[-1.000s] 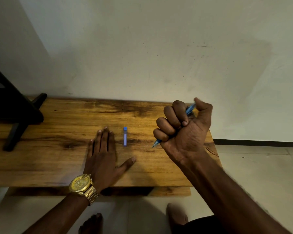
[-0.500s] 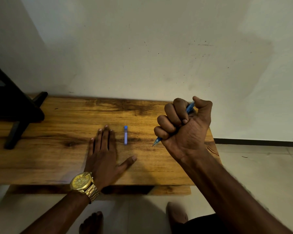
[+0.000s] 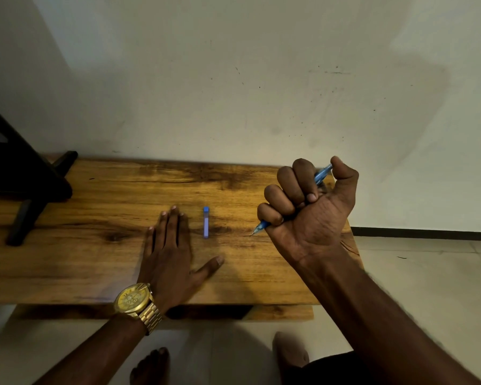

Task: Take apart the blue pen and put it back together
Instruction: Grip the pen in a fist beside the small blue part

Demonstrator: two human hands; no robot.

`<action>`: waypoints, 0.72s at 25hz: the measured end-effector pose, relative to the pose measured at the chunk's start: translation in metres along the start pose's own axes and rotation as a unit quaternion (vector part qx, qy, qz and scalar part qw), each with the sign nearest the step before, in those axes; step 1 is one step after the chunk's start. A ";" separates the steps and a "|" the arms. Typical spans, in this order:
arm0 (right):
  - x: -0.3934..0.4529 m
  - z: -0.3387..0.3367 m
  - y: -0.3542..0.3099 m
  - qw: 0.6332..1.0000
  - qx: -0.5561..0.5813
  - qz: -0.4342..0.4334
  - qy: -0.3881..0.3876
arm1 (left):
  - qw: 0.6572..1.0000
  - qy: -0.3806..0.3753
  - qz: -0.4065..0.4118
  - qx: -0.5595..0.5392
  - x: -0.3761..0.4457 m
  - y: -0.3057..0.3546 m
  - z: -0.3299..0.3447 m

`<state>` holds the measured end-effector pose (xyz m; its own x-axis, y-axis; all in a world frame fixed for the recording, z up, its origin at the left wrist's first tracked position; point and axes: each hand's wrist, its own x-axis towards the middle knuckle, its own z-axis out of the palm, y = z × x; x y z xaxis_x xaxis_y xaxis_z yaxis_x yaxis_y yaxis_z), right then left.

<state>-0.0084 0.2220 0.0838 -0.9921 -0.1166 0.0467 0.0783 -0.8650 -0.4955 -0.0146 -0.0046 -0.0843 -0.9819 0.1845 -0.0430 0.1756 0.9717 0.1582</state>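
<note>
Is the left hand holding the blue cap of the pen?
No, the left hand lies flat and open on the table, and the blue cap lies apart beside its fingers.

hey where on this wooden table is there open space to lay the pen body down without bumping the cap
Widest bare patch: between the dark stand and the flat left hand. A smaller one lies between the pen cap and the right hand gripping the blue pen. The strip between left hand and cap on the wooden table is tight.
</note>
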 end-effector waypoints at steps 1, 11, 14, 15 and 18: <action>0.000 0.000 0.000 1.000 0.004 0.000 -0.001 | 1.000 0.003 0.000 -0.002 0.000 0.000 0.000; 0.000 0.003 -0.001 0.999 0.039 -0.007 -0.018 | 1.000 0.013 0.001 0.006 0.001 -0.002 0.004; 0.000 0.003 -0.001 0.999 0.034 -0.012 -0.019 | 1.000 0.015 0.000 0.003 0.001 -0.001 0.003; 0.000 0.003 -0.001 0.999 0.037 -0.013 -0.021 | 1.000 0.016 0.001 0.003 0.001 -0.001 0.003; 0.000 0.003 0.000 0.999 0.045 -0.017 -0.023 | 1.000 0.014 -0.001 0.003 0.001 -0.002 0.003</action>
<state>-0.0077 0.2209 0.0861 -0.9889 -0.1066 0.1037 0.0548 -0.9092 -0.4126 -0.0153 -0.0055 -0.0877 -0.9838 0.1784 -0.0166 0.1739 0.9729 0.1522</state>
